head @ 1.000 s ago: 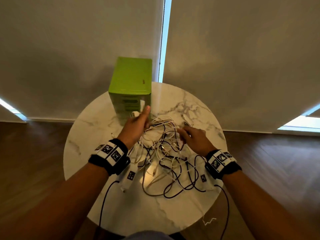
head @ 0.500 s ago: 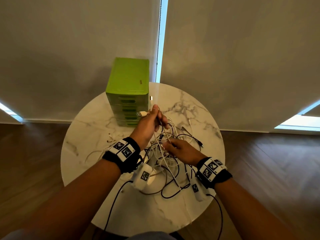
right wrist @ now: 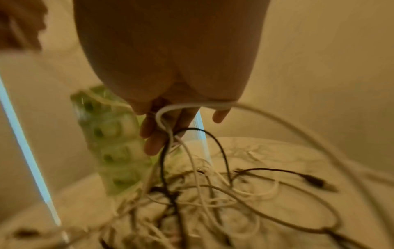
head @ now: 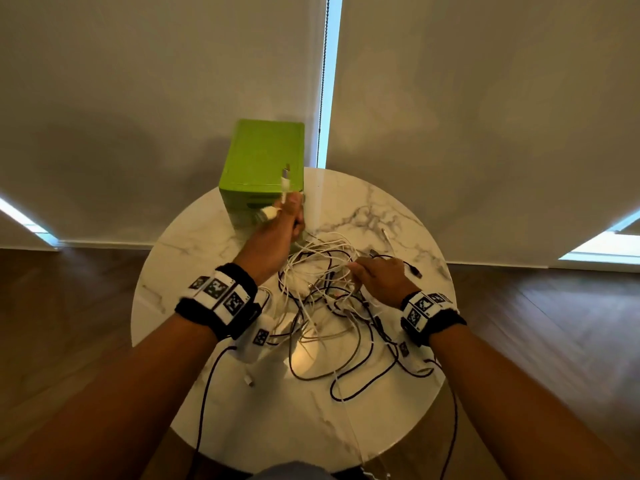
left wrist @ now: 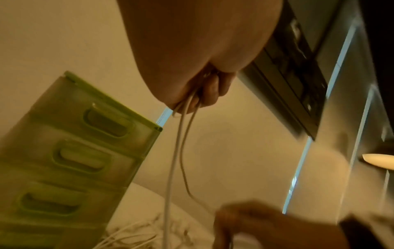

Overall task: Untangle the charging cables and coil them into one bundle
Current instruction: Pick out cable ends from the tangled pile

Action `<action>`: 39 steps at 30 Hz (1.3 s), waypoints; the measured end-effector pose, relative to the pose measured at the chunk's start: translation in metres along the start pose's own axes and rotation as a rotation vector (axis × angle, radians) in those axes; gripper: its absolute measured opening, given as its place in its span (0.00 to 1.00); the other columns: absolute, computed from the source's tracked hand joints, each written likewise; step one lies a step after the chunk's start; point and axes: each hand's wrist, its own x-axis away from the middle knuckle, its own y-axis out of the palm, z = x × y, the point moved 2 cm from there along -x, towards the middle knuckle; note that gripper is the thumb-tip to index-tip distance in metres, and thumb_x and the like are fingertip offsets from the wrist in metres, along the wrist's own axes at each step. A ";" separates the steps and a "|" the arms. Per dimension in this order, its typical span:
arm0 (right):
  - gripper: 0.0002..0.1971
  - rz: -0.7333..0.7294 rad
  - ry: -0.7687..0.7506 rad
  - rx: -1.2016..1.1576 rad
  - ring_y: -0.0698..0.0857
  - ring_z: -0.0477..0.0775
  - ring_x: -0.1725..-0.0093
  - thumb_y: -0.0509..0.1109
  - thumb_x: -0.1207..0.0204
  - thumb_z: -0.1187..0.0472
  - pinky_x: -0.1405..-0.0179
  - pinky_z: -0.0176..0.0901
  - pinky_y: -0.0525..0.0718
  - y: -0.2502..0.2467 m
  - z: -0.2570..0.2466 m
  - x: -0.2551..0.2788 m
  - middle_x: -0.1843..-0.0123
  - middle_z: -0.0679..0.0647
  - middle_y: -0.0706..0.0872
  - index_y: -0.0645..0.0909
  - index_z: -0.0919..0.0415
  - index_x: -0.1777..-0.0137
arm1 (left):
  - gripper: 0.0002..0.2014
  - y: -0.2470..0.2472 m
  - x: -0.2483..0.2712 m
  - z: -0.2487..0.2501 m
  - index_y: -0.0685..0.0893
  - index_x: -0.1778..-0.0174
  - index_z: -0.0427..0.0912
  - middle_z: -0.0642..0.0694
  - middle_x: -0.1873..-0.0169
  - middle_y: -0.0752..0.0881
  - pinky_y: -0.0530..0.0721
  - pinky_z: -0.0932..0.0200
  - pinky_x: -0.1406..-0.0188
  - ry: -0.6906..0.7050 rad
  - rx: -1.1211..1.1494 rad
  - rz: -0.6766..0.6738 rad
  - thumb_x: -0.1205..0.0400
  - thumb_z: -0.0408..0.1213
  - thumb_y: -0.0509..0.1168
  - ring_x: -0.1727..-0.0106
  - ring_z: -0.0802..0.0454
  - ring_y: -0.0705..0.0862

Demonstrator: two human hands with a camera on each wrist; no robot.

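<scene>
A tangle of white and black charging cables (head: 325, 306) lies in the middle of the round marble table (head: 277, 427). My left hand (head: 282, 226) is lifted above the tangle's far left side and grips white cable strands (left wrist: 181, 134). Two white plugs (head: 284, 181) stick up out of its fist. My right hand (head: 374, 275) is low on the tangle's right side, with a white cable (right wrist: 166, 109) hooked round its fingers (right wrist: 153, 146) and a black cable beside them. A black plug (head: 414, 270) lies just right of that hand.
A green drawer unit (head: 263, 157) stands at the table's far edge, right behind my left hand. Loose cable loops spread toward the near right rim, and a white plug (head: 249, 379) lies near my left wrist. Beyond the table are pale blinds and a wood floor.
My left hand has risen and moved away toward the green drawers, drawing white strands up out of the tangle. My right hand has stayed low in the cables, shifting slightly right.
</scene>
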 end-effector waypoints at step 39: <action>0.22 0.003 0.067 -0.451 0.83 0.43 0.70 0.55 0.10 0.46 0.65 0.34 0.79 -0.006 -0.004 0.037 0.65 0.51 0.88 0.79 0.54 0.62 | 0.16 -0.006 0.006 -0.025 0.69 0.36 0.36 0.54 0.59 0.79 0.75 0.70 0.62 0.132 -0.038 0.110 0.07 0.46 0.46 0.64 0.65 0.77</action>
